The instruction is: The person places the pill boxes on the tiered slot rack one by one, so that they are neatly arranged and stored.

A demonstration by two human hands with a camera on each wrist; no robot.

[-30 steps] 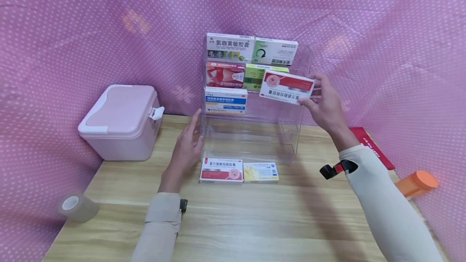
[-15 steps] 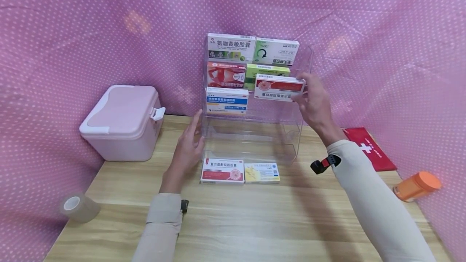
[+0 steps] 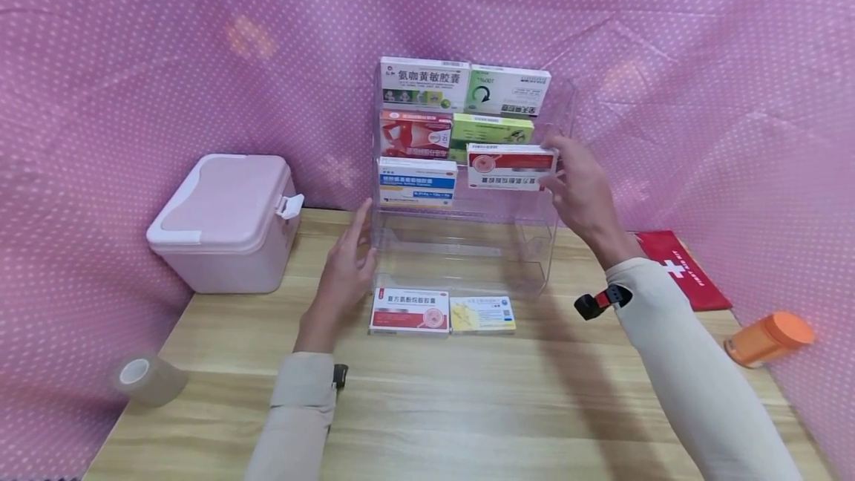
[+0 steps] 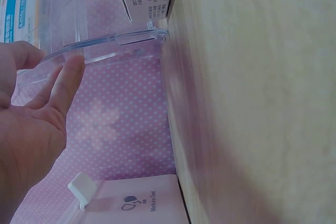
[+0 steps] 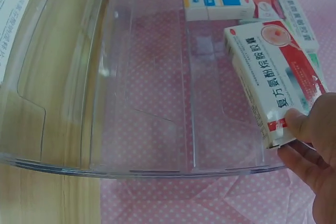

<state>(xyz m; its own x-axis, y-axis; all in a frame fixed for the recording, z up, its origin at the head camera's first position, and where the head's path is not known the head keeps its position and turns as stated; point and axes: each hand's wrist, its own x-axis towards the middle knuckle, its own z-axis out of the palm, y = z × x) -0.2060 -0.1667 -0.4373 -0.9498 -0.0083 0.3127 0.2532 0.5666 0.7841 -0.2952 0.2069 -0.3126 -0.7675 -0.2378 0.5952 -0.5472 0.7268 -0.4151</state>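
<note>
My right hand pinches the right end of a red-and-white medicine box, thumb in front and fingers behind in the right wrist view. The box is at the third tier of a clear acrylic display rack, to the right of a blue-and-white medicine box. My left hand has its fingers extended and its fingertips at the rack's left side. On the table before the rack lie a second red-and-white medicine box and a yellow-and-white box.
Upper tiers hold several more boxes, including a red one and a lime-green one. A pink medicine chest and a tape roll are at left. At right lie a red first aid pouch and an orange bottle.
My right hand has brought the red-and-white box left and slightly down, turning it level at the rack's third tier. The left hand stays at the rack's side.
</note>
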